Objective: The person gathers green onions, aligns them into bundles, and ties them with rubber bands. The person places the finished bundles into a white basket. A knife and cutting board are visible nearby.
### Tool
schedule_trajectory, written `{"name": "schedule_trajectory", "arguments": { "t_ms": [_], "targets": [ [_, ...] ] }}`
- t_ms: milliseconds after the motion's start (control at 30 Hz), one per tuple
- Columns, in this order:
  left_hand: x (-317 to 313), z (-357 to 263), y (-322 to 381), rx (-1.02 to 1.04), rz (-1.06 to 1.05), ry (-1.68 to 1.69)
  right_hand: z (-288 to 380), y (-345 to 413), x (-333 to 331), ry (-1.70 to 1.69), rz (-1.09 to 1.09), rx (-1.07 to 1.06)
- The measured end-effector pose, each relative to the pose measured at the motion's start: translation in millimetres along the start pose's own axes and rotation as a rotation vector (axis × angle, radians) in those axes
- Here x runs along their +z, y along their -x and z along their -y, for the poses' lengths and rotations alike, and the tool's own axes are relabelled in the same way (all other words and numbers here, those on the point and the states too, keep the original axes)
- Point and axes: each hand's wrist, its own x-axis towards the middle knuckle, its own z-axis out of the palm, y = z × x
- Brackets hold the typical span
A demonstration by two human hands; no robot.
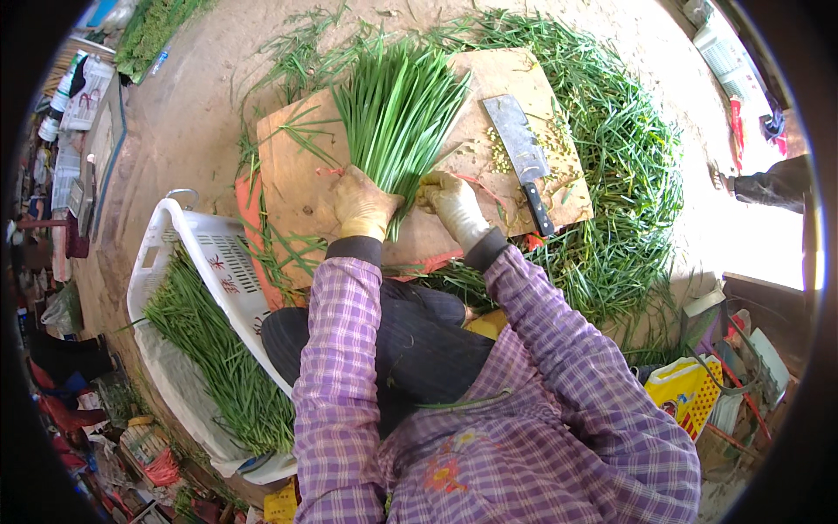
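Note:
A thick bundle of long green chives (399,118) lies on a wooden board (294,147), leaves fanned away from me. My gloved left hand (363,203) grips its near end, thumb across the stems. Just right of the bundle is my gloved right hand (452,202), fingers curled; whether anything is pinched in them is hidden. Red tie (483,188) shows beyond the right glove, and another bit of red lies by the left one. A cleaver (517,141) with a black handle rests on the board's right side, among small cut pieces.
Left of my legs, a white plastic basket (181,226) holds more chives (222,367). Loose green leaves (615,157) heap around the board's right side. A yellow bag (684,393) sits at lower right; clutter lines the left. Another person's dark-clothed limb (772,187) shows at right.

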Motion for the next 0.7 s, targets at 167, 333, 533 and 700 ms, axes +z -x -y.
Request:
{"name": "schedule_trajectory", "arguments": {
  "t_ms": [167,333,533,700],
  "targets": [
    [-7.1,3.1,-1.2,0.058,0.091,0.045,-14.6,-30.6,21.3,0.101,0.050,-0.199],
    [30.2,-4.2,1.2,0.081,-0.312,-0.164,-2.3,-23.5,11.3,0.514,0.104,-0.442],
    [39.6,1.7,-5.3,0.071,-0.311,-0.133,26.7,2.7,-41.0,1.076,-0.452,-0.917],
    [32.5,4.9,-4.1,0.072,-0.295,-0.069,19.1,7.6,-51.8,1.319,-0.117,-0.662]
  ]
}}
